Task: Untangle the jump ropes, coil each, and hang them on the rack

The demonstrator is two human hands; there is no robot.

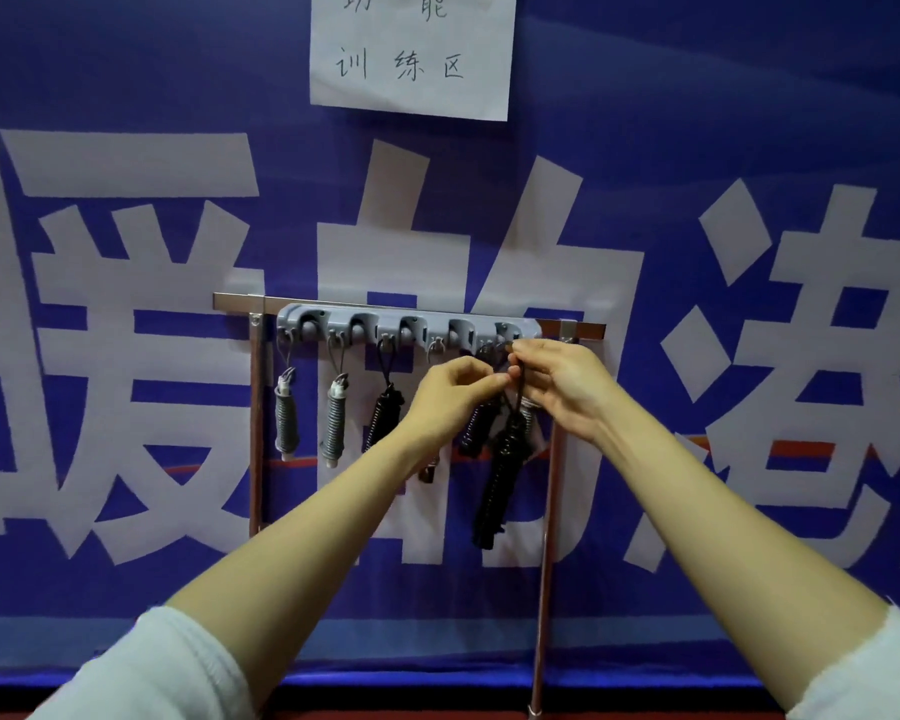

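White sleeves (152, 662) and bare forearms reach up to the grey rack (365, 320). This looks like the hanging step, with hung ropes (286, 423) already on the left hooks (two grey, one black). The left hand (450, 389) pinches the thin loop (520, 379) of the black coiled rope (500, 475) between thumb and curled fingertips. The right hand (557, 387) pinches it higher, just under the rightmost hook (505, 337). The coil dangles below both hands — next, the loop must go over that hook.
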